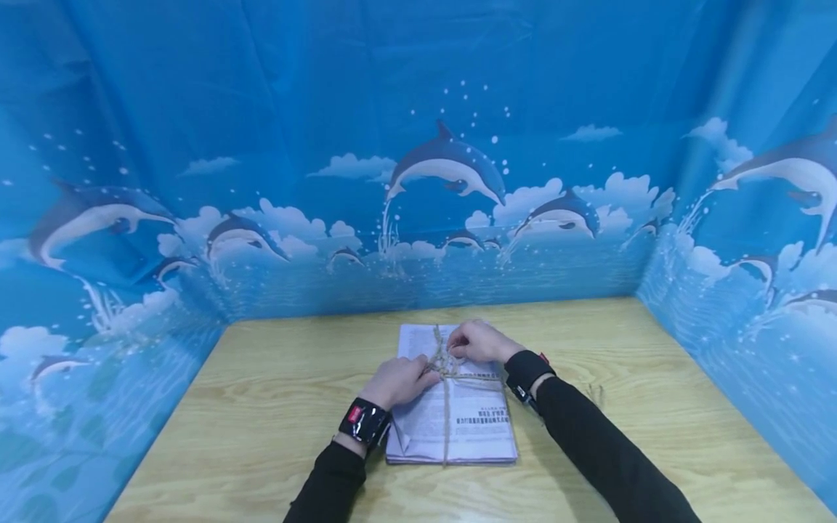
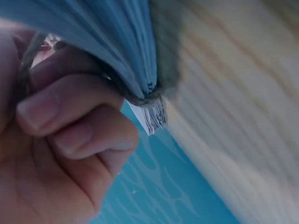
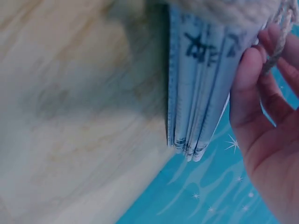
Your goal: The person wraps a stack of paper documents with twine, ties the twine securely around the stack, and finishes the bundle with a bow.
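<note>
A stack of folded newspapers (image 1: 480, 447) lies on the table, with brown twine (image 1: 447, 421) crossing it lengthwise and sideways. Loops of the twine bunch up where the strands cross. My left hand (image 1: 400, 381) is at the left of that crossing and pinches twine between thumb and curled fingers; in the left wrist view a strand runs behind the fingertips of the left hand (image 2: 70, 140). At the upper right of the crossing, my right hand (image 1: 482, 341) pinches a twine end. The right wrist view shows this twine (image 3: 276, 55) at the fingertips, beside the newspapers' edges (image 3: 196, 93).
The wooden table (image 1: 275, 407) stretches out on both sides of the stack. A thin strand-like thing (image 1: 596, 394) lies to the right, near the right sleeve (image 1: 601, 443). A blue dolphin-print curtain (image 1: 314, 218) borders the table at the back and sides.
</note>
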Demonstrator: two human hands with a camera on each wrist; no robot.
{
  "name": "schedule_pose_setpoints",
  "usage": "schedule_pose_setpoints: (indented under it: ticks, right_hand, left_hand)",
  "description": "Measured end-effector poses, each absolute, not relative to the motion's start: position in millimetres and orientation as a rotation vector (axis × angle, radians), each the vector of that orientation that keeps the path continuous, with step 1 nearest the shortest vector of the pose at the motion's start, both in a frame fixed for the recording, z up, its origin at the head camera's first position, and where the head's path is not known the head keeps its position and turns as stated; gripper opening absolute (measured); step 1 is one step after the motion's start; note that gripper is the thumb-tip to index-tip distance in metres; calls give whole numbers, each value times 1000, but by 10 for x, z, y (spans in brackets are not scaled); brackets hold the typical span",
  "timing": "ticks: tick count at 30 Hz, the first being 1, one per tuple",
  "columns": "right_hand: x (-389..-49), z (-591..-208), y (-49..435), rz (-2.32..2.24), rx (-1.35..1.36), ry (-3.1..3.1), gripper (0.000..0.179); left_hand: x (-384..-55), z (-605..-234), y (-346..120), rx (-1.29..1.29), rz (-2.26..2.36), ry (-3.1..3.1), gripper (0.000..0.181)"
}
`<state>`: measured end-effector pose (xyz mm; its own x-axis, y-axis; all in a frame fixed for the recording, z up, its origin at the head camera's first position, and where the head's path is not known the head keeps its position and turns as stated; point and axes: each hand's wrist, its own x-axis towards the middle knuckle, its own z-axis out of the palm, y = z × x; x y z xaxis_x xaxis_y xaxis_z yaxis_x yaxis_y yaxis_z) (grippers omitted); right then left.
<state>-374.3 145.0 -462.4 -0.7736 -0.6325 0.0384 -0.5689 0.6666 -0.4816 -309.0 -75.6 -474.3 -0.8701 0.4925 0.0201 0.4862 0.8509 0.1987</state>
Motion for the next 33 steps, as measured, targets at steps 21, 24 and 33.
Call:
schedule_pose_setpoints:
  ticks: [21,24,33]
  right_hand:
    - [-3642,-4692,1306,-935,-982,2640,13]
    - [-3612,-4685,1297,-959,-976,2655,12]
    - [-3553,-4620,1225,-940,-1085,2595,14]
  left_hand:
    - [-3170,-4660,-837,738,732,2931,19]
    - [-3180,-4652,-829,772,734,2965,20]
    - [-3198,-4705,-795,812,730,3029,22]
